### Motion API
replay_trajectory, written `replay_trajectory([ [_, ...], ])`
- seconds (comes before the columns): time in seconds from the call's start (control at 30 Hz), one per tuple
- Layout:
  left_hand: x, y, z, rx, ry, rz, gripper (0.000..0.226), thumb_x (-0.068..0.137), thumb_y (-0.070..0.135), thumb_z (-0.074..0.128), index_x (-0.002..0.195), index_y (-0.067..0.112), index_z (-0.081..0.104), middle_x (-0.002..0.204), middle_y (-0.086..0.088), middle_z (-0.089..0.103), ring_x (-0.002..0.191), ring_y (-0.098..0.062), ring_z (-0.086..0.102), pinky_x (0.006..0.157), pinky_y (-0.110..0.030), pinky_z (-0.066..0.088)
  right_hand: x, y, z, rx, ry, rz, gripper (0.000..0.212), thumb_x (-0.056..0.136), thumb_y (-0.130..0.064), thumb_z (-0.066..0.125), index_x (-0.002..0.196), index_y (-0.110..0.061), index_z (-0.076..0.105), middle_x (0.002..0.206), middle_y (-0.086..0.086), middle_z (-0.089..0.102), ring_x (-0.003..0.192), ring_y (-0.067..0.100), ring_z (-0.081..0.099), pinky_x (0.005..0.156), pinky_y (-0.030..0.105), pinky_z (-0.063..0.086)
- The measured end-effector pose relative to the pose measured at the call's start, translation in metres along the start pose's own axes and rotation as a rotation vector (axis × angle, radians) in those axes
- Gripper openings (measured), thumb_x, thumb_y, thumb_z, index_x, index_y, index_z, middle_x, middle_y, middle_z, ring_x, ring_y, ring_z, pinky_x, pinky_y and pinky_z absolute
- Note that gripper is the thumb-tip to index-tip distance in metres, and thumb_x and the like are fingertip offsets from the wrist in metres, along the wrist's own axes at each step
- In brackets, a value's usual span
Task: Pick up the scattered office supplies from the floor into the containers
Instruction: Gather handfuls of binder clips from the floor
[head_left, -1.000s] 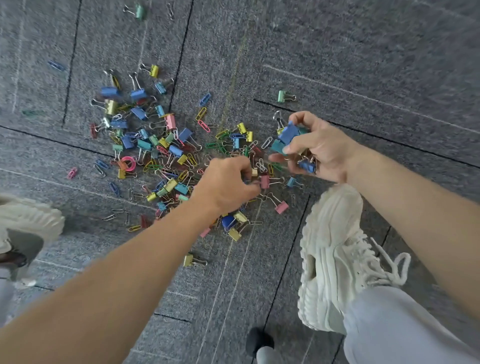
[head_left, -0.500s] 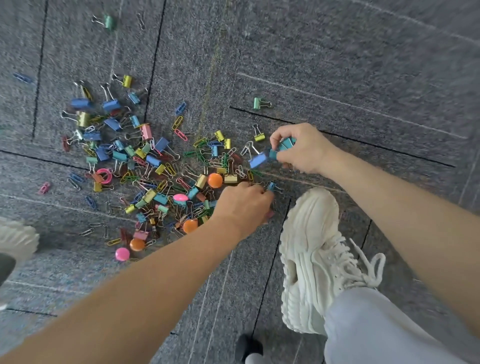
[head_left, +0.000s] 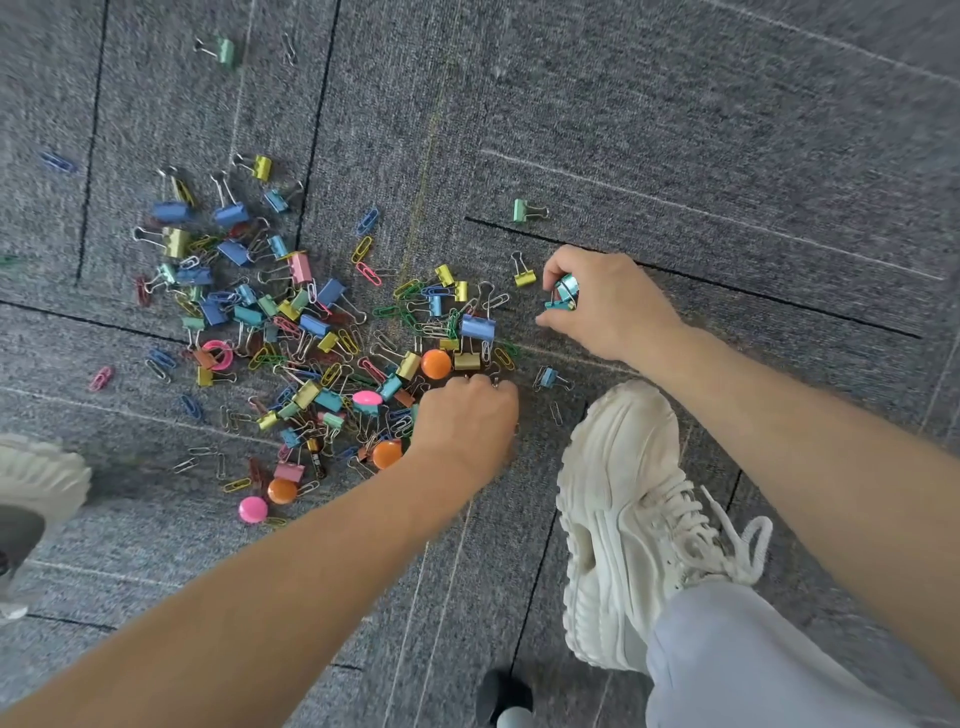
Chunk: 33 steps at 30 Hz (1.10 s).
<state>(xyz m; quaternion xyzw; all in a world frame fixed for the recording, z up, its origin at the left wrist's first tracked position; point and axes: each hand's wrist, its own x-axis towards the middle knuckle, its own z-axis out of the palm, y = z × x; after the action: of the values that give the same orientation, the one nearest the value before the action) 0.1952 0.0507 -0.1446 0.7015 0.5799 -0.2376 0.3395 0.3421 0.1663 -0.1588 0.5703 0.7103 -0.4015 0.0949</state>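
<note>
Over the last second the right hand has come down from its raised spot to the floor at the right edge of the pile of clips, its grip grasping a small bunch of blue binder clips. The left hand has slid to the pile's near edge, where an orange round pin now shows beside it. Its grip is curled knuckles-up into the clips, so I cannot tell whether it holds any. I judge the gathering barely begun, with most supplies on the carpet and no container in view.
</note>
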Motion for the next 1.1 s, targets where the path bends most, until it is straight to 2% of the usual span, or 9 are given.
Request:
replay_trajectory([
  [0.1,0.001,-0.003,0.001,-0.007,-0.031,-0.010,0.044,0.089,0.046,0.066,0.116,0.014,0.055,0.108,-0.007,0.060,0.101,-0.030,0.059,0.069,-0.040,0.046,0.002,0.000,0.003,0.077,0.052,0.024,0.026,0.081,-0.029,0.079,0.088,-0.027,0.055,0.089,0.000,0.061,0.069,0.022,0.053,0.060,0.032,0.036],
  [0.23,0.003,-0.001,0.000,-0.050,-0.008,-0.038,0.033,0.089,0.038,0.064,0.112,0.015,0.059,0.103,-0.007,0.060,0.096,-0.031,0.060,0.067,-0.037,0.043,0.003,0.000,-0.007,0.226,0.023,0.031,0.019,0.081,-0.017,0.072,0.094,-0.026,0.062,0.075,-0.008,0.057,0.057,0.013,0.047,0.053,0.027,0.037],
  [0.33,0.003,-0.006,-0.011,-0.268,-0.025,-0.100,0.030,0.083,0.039,0.069,0.105,0.020,0.062,0.094,-0.001,0.062,0.085,-0.025,0.062,0.068,-0.035,0.052,0.005,-0.003,-0.009,0.297,0.025,0.034,0.010,0.079,-0.016,0.070,0.086,-0.023,0.067,0.064,-0.007,0.056,0.045,0.002,0.042,0.047,0.018,0.035],
  [0.47,0.000,-0.027,-0.033,-0.682,-0.006,-0.168,0.021,0.079,0.036,0.076,0.088,0.024,0.061,0.082,0.006,0.066,0.067,-0.014,0.068,0.065,-0.036,0.061,0.008,-0.012,-0.009,0.423,0.085,0.053,0.006,0.076,-0.015,0.072,0.078,-0.014,0.067,0.069,-0.003,0.061,0.055,0.010,0.049,0.053,0.025,0.042],
  [0.57,-0.003,-0.045,-0.052,-0.812,0.121,-0.207,0.018,0.080,0.034,0.076,0.081,0.025,0.061,0.079,0.006,0.068,0.063,-0.009,0.069,0.063,-0.032,0.061,0.010,-0.026,-0.010,0.383,0.127,0.016,0.010,0.073,-0.022,0.073,0.076,-0.021,0.064,0.075,-0.005,0.063,0.064,0.013,0.054,0.061,0.030,0.048],
  [0.67,-0.003,-0.066,-0.073,-0.773,0.275,-0.177,0.018,0.077,0.033,0.076,0.081,0.024,0.062,0.080,0.004,0.068,0.071,-0.015,0.068,0.067,-0.039,0.060,0.007,-0.046,-0.020,0.309,0.158,-0.051,0.014,0.076,-0.024,0.076,0.079,-0.021,0.063,0.078,-0.006,0.062,0.067,0.010,0.053,0.062,0.026,0.045],
  [0.8,-0.019,-0.100,-0.109,-0.639,0.424,-0.075,0.019,0.075,0.029,0.077,0.077,0.028,0.059,0.080,0.006,0.064,0.072,-0.012,0.062,0.070,-0.037,0.058,-0.006,-0.081,-0.046,0.305,0.204,-0.131,0.027,0.076,-0.034,0.084,0.085,-0.019,0.063,0.079,-0.009,0.061,0.065,0.005,0.051,0.056,0.017,0.041],
  [0.97,-0.065,-0.132,-0.159,-0.525,0.521,-0.008,0.021,0.075,0.029,0.082,0.081,0.023,0.063,0.083,0.006,0.062,0.073,-0.013,0.062,0.071,-0.034,0.057,-0.038,-0.151,-0.094,0.291,0.295,-0.207,0.026,0.073,-0.021,0.084,0.082,-0.018,0.060,0.071,-0.015,0.054,0.059,0.000,0.045,0.058,0.016,0.036],
  [1.1,-0.121,-0.146,-0.200,-0.509,0.657,0.039,0.016,0.075,0.027,0.079,0.079,0.021,0.065,0.078,0.007,0.064,0.071,-0.014,0.063,0.069,-0.037,0.058,-0.101,-0.217,-0.136,0.325,0.385,-0.293,0.026,0.073,-0.022,0.084,0.080,-0.019,0.059,0.069,-0.014,0.053,0.056,-0.002,0.044,0.055,0.011,0.033],
])
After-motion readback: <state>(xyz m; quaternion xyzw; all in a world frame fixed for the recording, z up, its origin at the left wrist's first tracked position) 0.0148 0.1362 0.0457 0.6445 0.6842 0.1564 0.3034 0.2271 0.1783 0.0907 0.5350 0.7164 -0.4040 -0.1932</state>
